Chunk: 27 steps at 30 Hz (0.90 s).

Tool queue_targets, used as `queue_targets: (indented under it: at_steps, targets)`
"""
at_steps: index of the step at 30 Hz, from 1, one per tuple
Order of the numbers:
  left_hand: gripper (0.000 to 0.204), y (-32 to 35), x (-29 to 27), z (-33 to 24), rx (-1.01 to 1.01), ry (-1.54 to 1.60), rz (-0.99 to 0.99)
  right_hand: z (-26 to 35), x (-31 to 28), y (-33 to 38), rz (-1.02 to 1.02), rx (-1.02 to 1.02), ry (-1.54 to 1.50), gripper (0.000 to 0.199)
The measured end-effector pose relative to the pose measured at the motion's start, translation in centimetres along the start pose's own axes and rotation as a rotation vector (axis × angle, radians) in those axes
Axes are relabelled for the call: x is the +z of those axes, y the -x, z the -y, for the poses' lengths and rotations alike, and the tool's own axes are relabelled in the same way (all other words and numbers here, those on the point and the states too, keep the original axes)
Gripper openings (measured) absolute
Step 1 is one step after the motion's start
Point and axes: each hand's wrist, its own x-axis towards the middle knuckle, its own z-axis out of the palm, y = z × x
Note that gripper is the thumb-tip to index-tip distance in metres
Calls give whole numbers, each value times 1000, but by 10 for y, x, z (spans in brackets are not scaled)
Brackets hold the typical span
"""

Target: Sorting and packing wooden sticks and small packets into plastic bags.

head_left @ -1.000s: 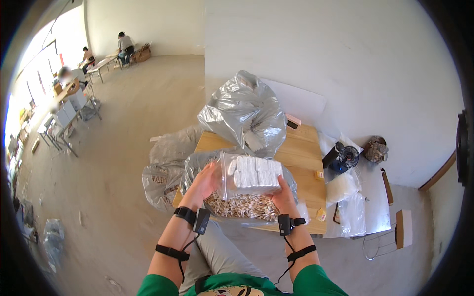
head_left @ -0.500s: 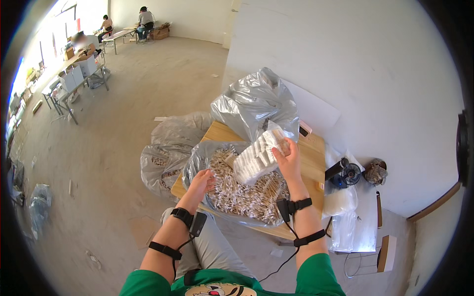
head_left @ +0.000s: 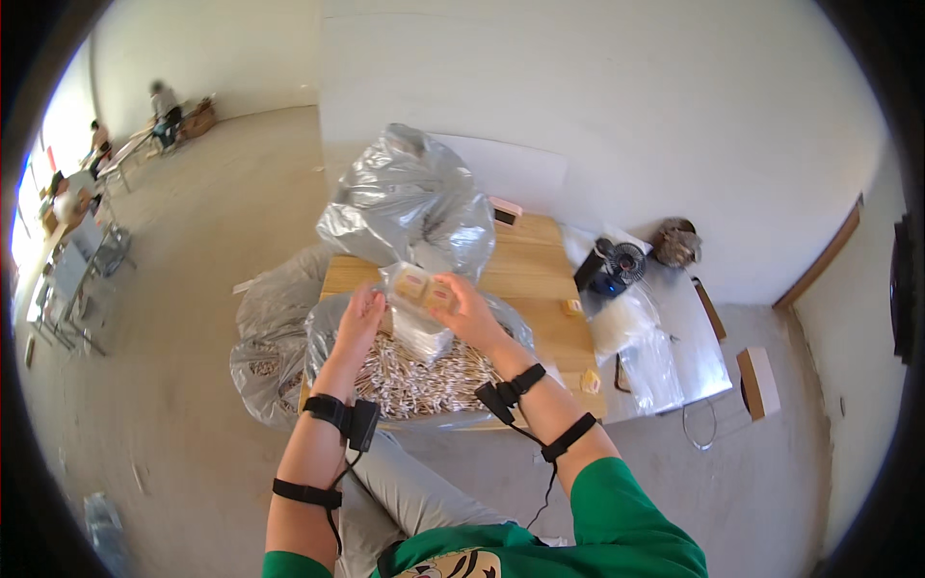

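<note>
Pale wall [head_left: 617, 116] and dusty beige floor [head_left: 236, 193] beyond the hands, with other people [head_left: 167, 111] far off to the left. Beneath the hands, a wooden counter [head_left: 544, 332]. Between the hands, tilted above the counter, a clear plastic bag [head_left: 403, 305] packed with white bundles [head_left: 425, 340], with two small yellowish squares [head_left: 411, 281] showing at the far end. Hands apart, on opposite sides of the bag: right hand [head_left: 469, 310] clamped on its right side, left hand [head_left: 360, 320] right by its left edge with fingers partly curled; cannot tell whether touching the plastic or just short of it.

Directly below both hands, a loose heap of cotton swabs [head_left: 438, 387] in a spread grey liner [head_left: 323, 325]. Past the hands, a bulging silver-grey sack [head_left: 409, 207], with a pink-and-black phone-like object [head_left: 506, 210] just to its right. Left of the left hand, more grey sacks [head_left: 277, 303] beside the counter. Right of the right hand, two small yellow packets [head_left: 572, 307] near the counter's edge; farther right, a black fan [head_left: 628, 262] and clear plastic packaging [head_left: 621, 329] on a silvery surface [head_left: 706, 364].
</note>
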Motion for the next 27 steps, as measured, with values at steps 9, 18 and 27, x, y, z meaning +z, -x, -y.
queue_targets:
  at_steps: [9, 18, 27]
  targets:
    - [42, -32, 23, -11, 174, -448, 56, 11, -26, 28, -70, 220, -40, 49]
    - [14, -38, 28, -11, 36, -302, 27, 7, -37, 40, -205, 224, 45, 35]
    - [15, -58, 15, -49, 243, -493, -123, 4, -60, -4, -198, 162, 145, 10]
